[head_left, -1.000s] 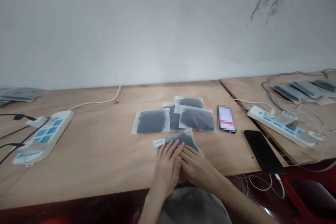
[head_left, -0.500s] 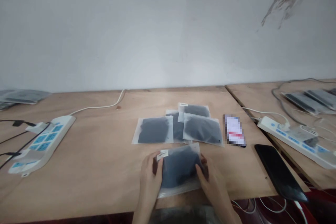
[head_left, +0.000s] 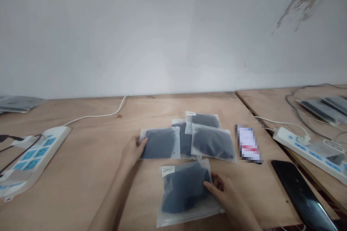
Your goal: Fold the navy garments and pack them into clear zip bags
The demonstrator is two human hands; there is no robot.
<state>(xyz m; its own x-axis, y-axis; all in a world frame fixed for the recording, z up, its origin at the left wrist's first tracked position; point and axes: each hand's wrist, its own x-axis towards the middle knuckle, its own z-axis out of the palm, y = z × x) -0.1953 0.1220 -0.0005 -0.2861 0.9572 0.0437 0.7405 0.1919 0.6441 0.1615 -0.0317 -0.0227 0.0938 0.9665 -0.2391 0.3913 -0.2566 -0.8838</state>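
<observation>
My right hand (head_left: 221, 189) pinches the right side of a clear zip bag (head_left: 185, 189) with dark folded cloth-like contents and a white label at its top left corner. It lies near the table's front edge. Farther up, my left hand (head_left: 135, 148) has its thumb on top of the left edge of another such bag (head_left: 160, 143), fingers at its side. Beside that one, to the right, similar bags overlap: one in front (head_left: 213, 142), one behind with a label (head_left: 204, 120), and one partly covered (head_left: 184, 144).
A phone with a lit, blurred screen (head_left: 248, 143) and a black phone (head_left: 300, 191) lie at right. Power strips stand at left (head_left: 51, 151) and right (head_left: 311, 151), with cables. More bagged items lie at far left (head_left: 21, 104) and far right (head_left: 321, 111). A wall (head_left: 162, 36) rises behind.
My left hand has let go of the front bag and moved up and left to the left bag's edge. My right hand still holds the front bag. The view has shifted slightly.
</observation>
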